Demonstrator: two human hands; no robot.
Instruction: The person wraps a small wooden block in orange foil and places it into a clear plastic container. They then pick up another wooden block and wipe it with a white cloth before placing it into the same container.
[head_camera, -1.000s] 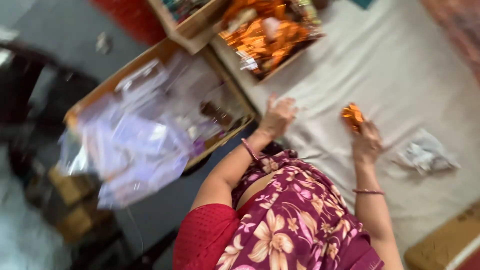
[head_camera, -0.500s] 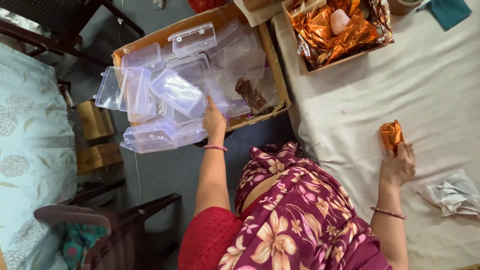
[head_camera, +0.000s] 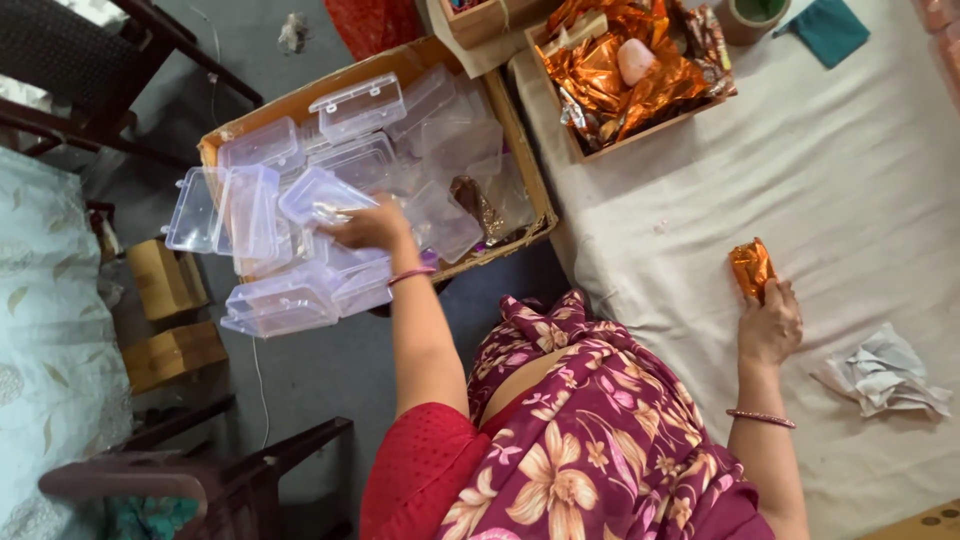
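The left hand (head_camera: 368, 226) reaches out into a big cardboard box (head_camera: 520, 150) at about ten o'clock from the person's body. The box is full of clear plastic boxes with lids. The fingers are curled around one small clear box (head_camera: 320, 197) and hold it over the pile. More clear boxes (head_camera: 282, 305) spill over the near edge of the cardboard box (some hang out above the grey floor (head_camera: 320, 370)).

The right hand (head_camera: 768, 325) is at about two o'clock. It rests on the surface (head_camera: 850, 180), which has a pale cloth over it. The fingers press on the near end of a small packet wrapped in shiny orange foil (head_camera: 751, 268), and the packet lies flat on the cloth, sticking out past the fingertips.

A crumpled white paper (head_camera: 885, 372) lies on the cloth at three o'clock from the right hand, near it but not touching. At twelve o'clock, far from both hands, a wooden tray (head_camera: 640, 135) holds lots of shiny orange foil and one pale pink block (head_camera: 637, 60). A teal cloth (head_camera: 828, 30) lies at the top edge at one o'clock. Dark chairs (head_camera: 200, 470) stand on the floor at eight o'clock.
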